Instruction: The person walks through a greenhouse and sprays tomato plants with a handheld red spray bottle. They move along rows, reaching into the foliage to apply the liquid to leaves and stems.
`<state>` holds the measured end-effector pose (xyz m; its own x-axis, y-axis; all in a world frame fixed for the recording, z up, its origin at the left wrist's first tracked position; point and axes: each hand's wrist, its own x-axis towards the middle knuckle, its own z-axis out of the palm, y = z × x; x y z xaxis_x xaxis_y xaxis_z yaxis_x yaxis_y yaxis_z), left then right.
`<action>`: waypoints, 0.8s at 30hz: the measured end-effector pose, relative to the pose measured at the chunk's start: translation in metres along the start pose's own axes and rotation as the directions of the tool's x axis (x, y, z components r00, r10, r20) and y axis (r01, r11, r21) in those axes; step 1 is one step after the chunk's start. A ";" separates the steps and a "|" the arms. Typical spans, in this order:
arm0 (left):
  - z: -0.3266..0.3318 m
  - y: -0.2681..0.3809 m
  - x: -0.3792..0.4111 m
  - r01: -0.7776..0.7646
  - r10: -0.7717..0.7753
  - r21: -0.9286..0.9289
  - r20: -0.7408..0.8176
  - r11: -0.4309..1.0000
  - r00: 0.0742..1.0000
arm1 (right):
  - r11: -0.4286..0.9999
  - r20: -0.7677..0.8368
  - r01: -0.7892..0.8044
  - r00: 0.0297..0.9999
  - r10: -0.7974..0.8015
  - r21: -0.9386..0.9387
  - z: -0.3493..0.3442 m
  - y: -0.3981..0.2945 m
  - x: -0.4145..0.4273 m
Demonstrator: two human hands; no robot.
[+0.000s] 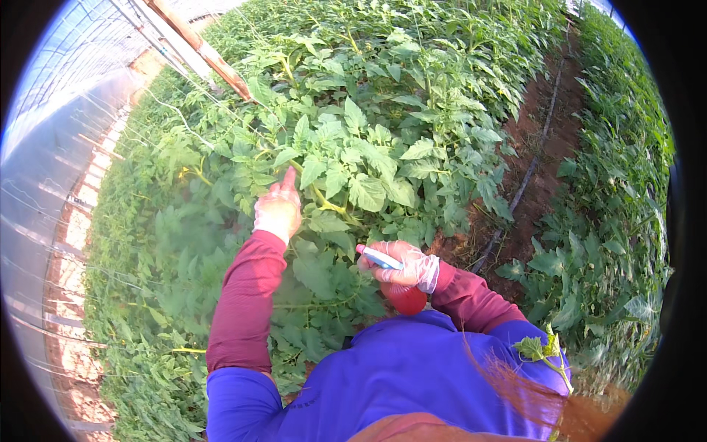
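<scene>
My right hand [409, 262], in a thin clear plastic glove, grips a red spray bottle [406, 298] by its neck. The bottle's blue-and-white trigger head [381, 257] has a pink nozzle that points left towards the leaves. Further forward, my left hand [279, 207] reaches into the tomato plants with its index finger extended. That fingertip is at a thick green stem [326, 201] of a leafy tomato plant [359, 160]. From this angle I cannot see whether its other fingers hold anything.
Dense tomato foliage [177, 265] surrounds both hands. On the right, a dark irrigation hose [530, 171] runs along a bare soil path [505, 243]. A rusty pole [199, 50] slants down at upper left, near thin strings and the greenhouse's plastic wall [38, 221]. A cut leafy shoot [552, 353] lies by my right shoulder.
</scene>
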<state>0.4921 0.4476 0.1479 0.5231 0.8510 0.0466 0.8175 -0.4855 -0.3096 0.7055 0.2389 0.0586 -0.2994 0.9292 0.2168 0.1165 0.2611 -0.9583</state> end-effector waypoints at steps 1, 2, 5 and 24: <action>-0.008 0.006 -0.002 0.014 -0.014 0.003 -0.008 1.000 1.000 | 1.000 -0.002 -0.001 1.000 0.001 -0.018 0.002 0.004 0.002; -0.020 0.011 -0.001 0.064 -0.063 -0.004 0.118 0.998 0.991 | 1.000 0.008 -0.008 1.000 0.008 -0.008 0.002 0.005 0.004; 0.007 -0.001 0.004 0.072 -0.091 0.154 0.123 0.985 0.988 | 0.998 0.056 -0.021 0.998 0.018 0.057 0.011 0.007 0.011; -0.050 0.013 0.006 0.071 -0.008 -0.136 0.419 0.988 0.908 | 0.973 0.010 0.173 0.984 -0.176 0.154 0.002 -0.015 0.040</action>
<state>0.5183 0.4363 0.1916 0.3675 0.8603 -0.3533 0.8778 -0.4464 -0.1739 0.6903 0.2714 0.0814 -0.3245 0.8661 0.3803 -0.0839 0.3741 -0.9236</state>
